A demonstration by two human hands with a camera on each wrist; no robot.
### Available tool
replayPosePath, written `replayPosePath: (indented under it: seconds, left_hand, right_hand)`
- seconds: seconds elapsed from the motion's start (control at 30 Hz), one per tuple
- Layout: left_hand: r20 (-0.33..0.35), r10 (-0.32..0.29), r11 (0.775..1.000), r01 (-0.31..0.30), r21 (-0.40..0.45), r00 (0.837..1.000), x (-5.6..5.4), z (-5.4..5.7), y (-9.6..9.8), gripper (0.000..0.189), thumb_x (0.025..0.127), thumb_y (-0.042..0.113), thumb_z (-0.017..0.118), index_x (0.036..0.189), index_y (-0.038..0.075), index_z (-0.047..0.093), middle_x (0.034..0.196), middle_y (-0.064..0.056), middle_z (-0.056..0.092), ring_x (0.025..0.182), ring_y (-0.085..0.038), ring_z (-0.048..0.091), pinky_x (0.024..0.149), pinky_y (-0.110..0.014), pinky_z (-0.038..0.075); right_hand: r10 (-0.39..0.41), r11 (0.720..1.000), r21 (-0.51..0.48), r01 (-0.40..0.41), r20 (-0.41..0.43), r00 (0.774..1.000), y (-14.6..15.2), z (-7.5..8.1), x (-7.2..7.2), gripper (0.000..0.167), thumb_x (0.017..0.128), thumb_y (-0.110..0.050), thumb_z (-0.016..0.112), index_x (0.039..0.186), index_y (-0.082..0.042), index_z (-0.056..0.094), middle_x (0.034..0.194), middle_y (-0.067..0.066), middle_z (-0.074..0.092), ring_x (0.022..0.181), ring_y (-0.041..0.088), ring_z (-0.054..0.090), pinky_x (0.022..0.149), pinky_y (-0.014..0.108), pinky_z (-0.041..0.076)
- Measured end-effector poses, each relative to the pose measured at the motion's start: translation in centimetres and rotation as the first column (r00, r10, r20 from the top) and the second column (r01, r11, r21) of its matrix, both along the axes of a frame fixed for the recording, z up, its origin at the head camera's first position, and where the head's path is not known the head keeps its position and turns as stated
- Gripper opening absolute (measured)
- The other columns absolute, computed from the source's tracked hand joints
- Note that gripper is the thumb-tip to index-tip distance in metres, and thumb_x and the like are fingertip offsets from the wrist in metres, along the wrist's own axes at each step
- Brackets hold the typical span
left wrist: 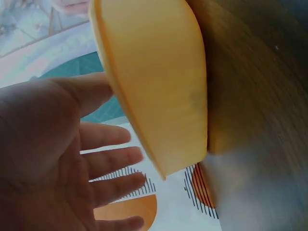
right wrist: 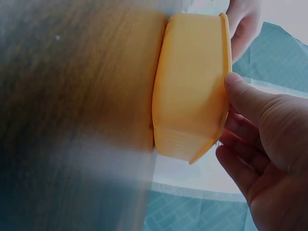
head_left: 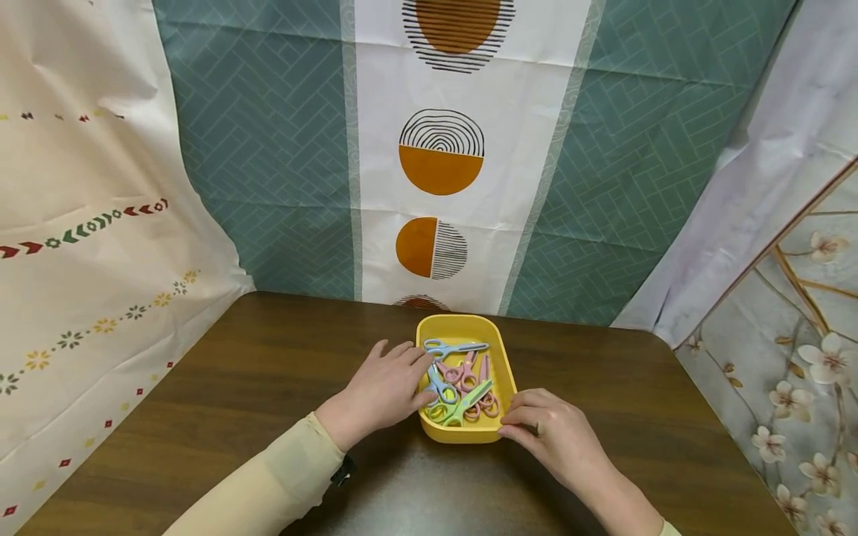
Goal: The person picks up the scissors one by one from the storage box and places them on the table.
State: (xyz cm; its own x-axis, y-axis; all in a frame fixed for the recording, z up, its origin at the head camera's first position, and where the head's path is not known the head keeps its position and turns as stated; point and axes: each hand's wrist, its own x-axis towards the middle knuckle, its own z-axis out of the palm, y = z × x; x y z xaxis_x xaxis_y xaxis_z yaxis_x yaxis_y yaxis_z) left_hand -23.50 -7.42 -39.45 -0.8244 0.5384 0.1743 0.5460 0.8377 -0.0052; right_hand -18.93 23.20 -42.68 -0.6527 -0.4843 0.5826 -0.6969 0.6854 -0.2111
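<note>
A yellow plastic tray (head_left: 506, 372) stands on the table, holding several small scissors. Blue scissors (head_left: 469, 347) lie at its far end, other blue scissors (head_left: 439, 383) along the left side. Pink scissors (head_left: 467, 380) are in the middle and right, and green scissors (head_left: 462, 406) lie across the near end. My left hand (head_left: 383, 385) rests at the tray's left rim; its thumb touches the rim and its fingers are straight. At the near right corner, my right hand (head_left: 563, 439) pinches the rim between thumb and curled fingers.
The dark brown wooden table (head_left: 268, 357) extends to both sides of the tray. Behind it hangs a green and white patterned cloth (head_left: 288, 186). A cream cloth (head_left: 100, 260) is at the left, a floral one (head_left: 791, 387) at the right.
</note>
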Motion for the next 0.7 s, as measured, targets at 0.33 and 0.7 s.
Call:
replayPosePath:
  seconds: [0.33,0.7]
  left_hand:
    - [-0.061,-0.089,0.996,0.089,-0.015,0.994,-2.9,-0.5,1.2,0.058,0.109,0.045,0.07,0.154,0.009,0.063,0.153,-0.009,0.064,0.145,-0.029,0.057,0.126,-0.06,0.034]
    - [0.0,-0.089,0.996,0.089,-0.015,0.996,-5.4,-1.2,3.0,0.047,0.11,0.039,0.069,0.146,0.009,0.068,0.142,-0.008,0.07,0.138,-0.026,0.064,0.129,-0.054,0.031]
  right_hand:
    - [-0.004,1.0,-0.004,0.004,0.0,1.0,-0.1,0.0,0.2,0.021,0.077,-0.02,0.101,0.09,-0.025,0.085,0.099,-0.018,0.072,0.093,0.004,0.068,0.08,0.034,0.063]
    - [-0.019,1.0,0.015,0.018,0.038,0.999,-0.1,-0.1,0.1,0.018,0.08,-0.022,0.099,0.09,-0.027,0.085,0.098,-0.02,0.07,0.091,0.003,0.067,0.08,0.033,0.063]
